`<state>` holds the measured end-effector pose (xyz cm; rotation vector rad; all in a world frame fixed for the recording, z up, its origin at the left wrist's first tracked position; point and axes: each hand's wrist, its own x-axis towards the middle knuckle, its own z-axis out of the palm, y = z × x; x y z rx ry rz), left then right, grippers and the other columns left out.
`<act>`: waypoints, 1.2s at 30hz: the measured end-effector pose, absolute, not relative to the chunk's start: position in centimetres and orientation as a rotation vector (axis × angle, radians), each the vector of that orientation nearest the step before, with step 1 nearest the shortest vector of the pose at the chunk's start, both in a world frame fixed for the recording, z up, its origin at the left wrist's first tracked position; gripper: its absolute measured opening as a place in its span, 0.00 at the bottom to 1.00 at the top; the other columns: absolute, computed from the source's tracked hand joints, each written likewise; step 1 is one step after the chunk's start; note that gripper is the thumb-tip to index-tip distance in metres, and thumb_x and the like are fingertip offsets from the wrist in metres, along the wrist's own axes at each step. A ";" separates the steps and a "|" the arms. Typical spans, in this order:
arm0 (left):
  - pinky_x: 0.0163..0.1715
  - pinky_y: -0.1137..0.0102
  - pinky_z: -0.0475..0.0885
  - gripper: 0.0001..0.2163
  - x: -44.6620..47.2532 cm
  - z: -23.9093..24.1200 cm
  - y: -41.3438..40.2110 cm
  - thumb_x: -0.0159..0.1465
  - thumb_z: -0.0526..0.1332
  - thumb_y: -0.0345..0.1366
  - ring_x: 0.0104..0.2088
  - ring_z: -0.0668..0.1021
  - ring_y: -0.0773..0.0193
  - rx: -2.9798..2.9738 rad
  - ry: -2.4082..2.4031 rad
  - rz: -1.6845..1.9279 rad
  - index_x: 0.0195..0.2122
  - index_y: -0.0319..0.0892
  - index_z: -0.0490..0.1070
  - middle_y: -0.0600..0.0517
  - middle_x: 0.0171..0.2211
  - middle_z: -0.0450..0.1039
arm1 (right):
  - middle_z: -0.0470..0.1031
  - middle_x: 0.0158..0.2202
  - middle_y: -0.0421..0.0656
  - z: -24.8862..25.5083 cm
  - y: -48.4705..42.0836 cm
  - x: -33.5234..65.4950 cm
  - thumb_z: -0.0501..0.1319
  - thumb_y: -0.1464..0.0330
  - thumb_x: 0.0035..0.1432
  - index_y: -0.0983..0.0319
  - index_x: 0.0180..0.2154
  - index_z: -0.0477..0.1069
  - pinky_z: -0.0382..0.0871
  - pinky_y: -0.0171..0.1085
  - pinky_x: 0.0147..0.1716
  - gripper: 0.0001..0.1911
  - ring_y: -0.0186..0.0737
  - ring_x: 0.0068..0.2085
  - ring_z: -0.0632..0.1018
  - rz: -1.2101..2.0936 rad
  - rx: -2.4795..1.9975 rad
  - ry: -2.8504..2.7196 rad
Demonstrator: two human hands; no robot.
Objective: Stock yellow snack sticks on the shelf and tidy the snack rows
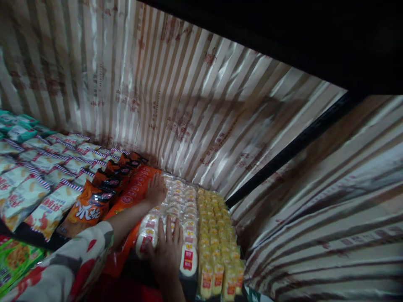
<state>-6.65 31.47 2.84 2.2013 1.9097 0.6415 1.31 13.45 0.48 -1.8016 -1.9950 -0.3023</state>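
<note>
My left hand [155,189] reaches far back on the shelf, fingers spread flat on the rear of a row of white snack packets [185,201], beside a stack of orange packets [134,193]. My right hand [166,251] lies flat, fingers stretched out, on the front packets of the white rows, next to a front packet with a red label [188,259]. A floral sleeve [72,264] covers my left arm. Neither hand grips anything.
Rows of yellow packets [217,235] stand right of the white ones. Dark orange bags [94,205] and white bags with red-blue stripes [47,180] fill the left. Green bags [15,256] lie lower left. Striped shiny sheeting [176,105] backs the shelf; a dark shelf overhangs above.
</note>
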 end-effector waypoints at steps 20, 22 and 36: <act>0.62 0.53 0.47 0.25 -5.0 2.2 33.4 0.66 0.46 0.39 0.64 0.54 0.50 2.386 1.860 0.516 0.62 0.29 0.56 0.37 0.63 0.52 | 0.66 0.58 0.50 -0.8 14.0 1.3 0.56 0.50 0.56 0.58 0.55 0.67 0.56 0.57 0.55 0.30 0.58 0.62 0.59 -0.415 -1.704 -1.890; 0.62 0.53 0.47 0.25 -5.3 2.7 31.8 0.66 0.47 0.37 0.65 0.53 0.50 2.420 1.832 0.563 0.62 0.30 0.56 0.38 0.63 0.52 | 0.65 0.58 0.49 -0.8 13.9 1.3 0.56 0.49 0.56 0.58 0.56 0.66 0.55 0.57 0.57 0.30 0.58 0.62 0.58 -0.411 -1.706 -1.890; 0.62 0.57 0.54 0.22 -9.8 -0.5 13.9 0.66 0.47 0.37 0.66 0.50 0.55 2.615 1.594 1.089 0.60 0.36 0.60 0.42 0.64 0.52 | 0.50 0.66 0.49 -0.1 12.9 1.6 0.48 0.66 0.62 0.61 0.63 0.54 0.47 0.55 0.60 0.27 0.50 0.66 0.48 -0.353 -1.819 -2.003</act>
